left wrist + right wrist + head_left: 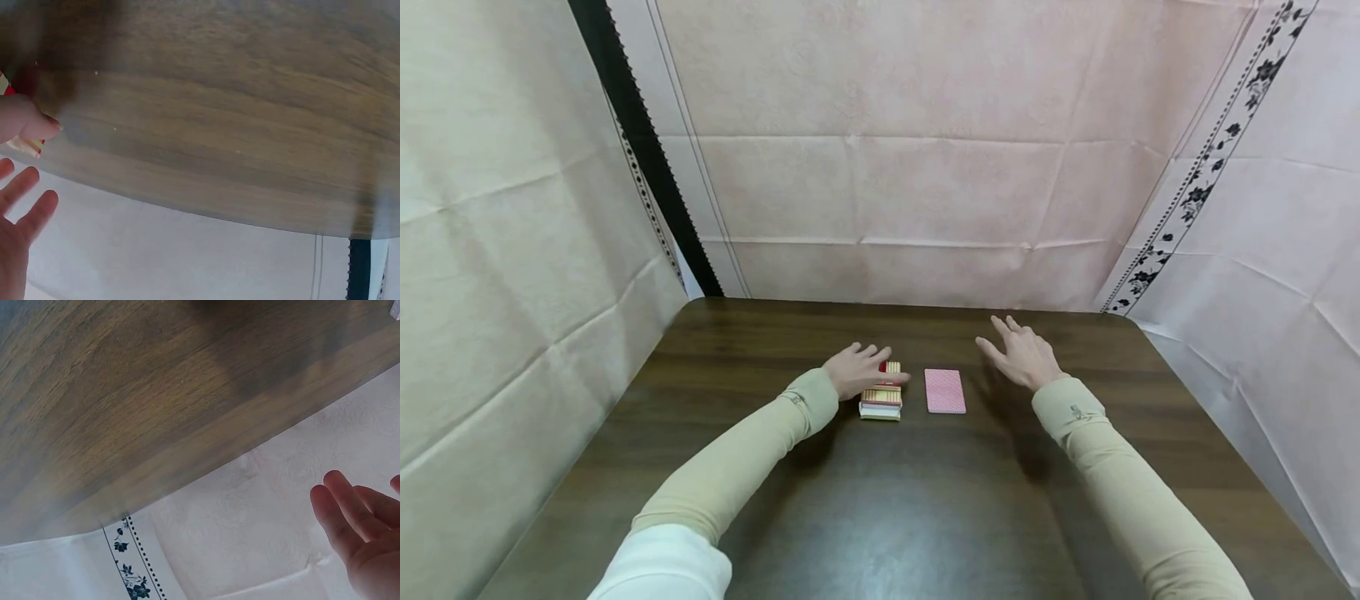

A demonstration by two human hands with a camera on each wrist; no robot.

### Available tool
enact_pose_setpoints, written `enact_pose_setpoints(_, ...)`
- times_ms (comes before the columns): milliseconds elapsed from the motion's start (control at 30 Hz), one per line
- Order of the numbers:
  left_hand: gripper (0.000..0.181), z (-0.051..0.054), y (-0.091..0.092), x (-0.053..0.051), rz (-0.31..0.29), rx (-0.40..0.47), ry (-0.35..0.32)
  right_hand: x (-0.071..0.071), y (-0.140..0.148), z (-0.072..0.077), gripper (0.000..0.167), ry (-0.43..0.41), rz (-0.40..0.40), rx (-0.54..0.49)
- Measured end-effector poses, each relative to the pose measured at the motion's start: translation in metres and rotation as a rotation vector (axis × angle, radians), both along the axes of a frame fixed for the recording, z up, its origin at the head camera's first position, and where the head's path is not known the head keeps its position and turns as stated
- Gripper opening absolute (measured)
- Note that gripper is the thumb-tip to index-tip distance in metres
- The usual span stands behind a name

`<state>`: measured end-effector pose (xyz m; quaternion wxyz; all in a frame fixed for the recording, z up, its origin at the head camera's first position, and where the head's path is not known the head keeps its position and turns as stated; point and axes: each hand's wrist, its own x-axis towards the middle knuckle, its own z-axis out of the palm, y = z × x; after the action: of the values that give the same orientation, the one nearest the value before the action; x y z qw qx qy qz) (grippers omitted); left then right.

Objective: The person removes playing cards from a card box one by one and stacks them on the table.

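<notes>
In the head view, a small box [881,400] with red and cream-yellow stripes sits on the table, white showing along its near side. My left hand [856,373] is over its left part with fingers spread and the thumb reaching across it, hiding some of it; whether they touch I cannot tell. The left wrist view shows a corner of the box [26,147] behind the thumb. Just right of the box lies a flat pink patterned stack of what look like playing cards [945,392]. Further right, my right hand [1021,357] hovers with spread fingers, holding nothing.
The dark wooden table [880,500] has rounded far corners. Pale creased cloth [880,192] hangs behind it and on both sides, with a black floral border [1195,196] at the right. A dark strip [647,150] runs down at the left.
</notes>
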<state>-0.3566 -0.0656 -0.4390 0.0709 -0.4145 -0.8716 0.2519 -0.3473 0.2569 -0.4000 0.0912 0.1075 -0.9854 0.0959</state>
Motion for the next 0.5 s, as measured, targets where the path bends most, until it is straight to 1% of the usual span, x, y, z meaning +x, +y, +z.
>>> enact_pose_setpoints(133,0.082,-0.0011,0.0023,0.0023,-0.016,-0.066,0.006,0.0006,-0.0001,0.001,0.072,-0.001,0.001,0.006)
enact_pose_setpoints(233,0.077,-0.0015,0.0026,0.0034,-0.02,-0.077,0.003,0.0004,0.0004,0.0003,0.07,0.003,0.003,0.008)
enact_pose_setpoints(300,0.073,-0.0016,0.003,0.0034,-0.028,-0.067,0.002,0.0004,0.0008,-0.0003,0.069,0.004,0.003,0.008)
enact_pose_setpoints(400,0.063,-0.0008,0.0046,0.002,-0.033,-0.029,-0.015,0.0009,0.0011,-0.001,0.068,0.005,0.005,0.008)
enact_pose_setpoints(433,0.06,-0.0003,0.0054,0.0012,-0.028,-0.01,-0.031,0.001,0.0012,-0.0012,0.068,0.005,0.006,0.009)
enact_pose_setpoints(500,0.054,0.0012,0.0071,-0.0008,0.0,0.039,-0.086,0.0017,0.001,-0.0013,0.068,0.005,0.007,0.01)
